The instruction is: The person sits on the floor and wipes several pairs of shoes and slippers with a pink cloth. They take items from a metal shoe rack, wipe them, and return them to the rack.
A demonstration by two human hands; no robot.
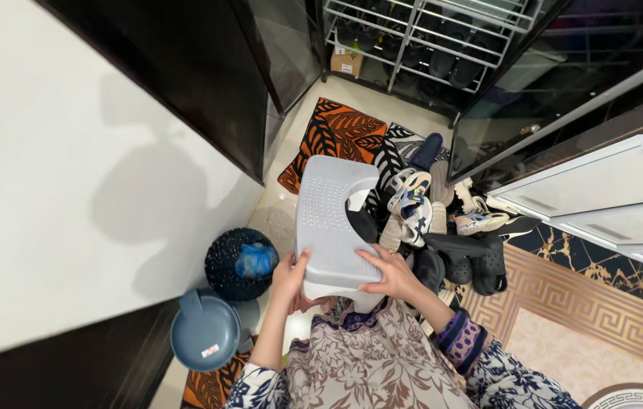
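Both of your hands are clamped on a grey plastic step stool [329, 223] held at the centre of the frame: your left hand [291, 280] grips its near left edge, thumb on the dotted top, and your right hand [389, 274] lies spread over its near right corner. The stool is off the floor, tilted, its top facing you. At the lower left, a blue-grey round lid [204, 332] with a small white-and-red sticker lies on the floor, just beside a dark speckled bin [239, 263] lined with a blue bag. Right of the stool, a heap of shoes [442, 227] covers the floor, light sneakers on top and black clogs nearer you. Beyond the stool lies an orange and black leaf-patterned mat [336, 132]. At the top of the frame stands a white metal shoe rack [427, 34] with dark pairs, and at its lower left sits a small brown cardboard box [346, 62] bearing a white label.
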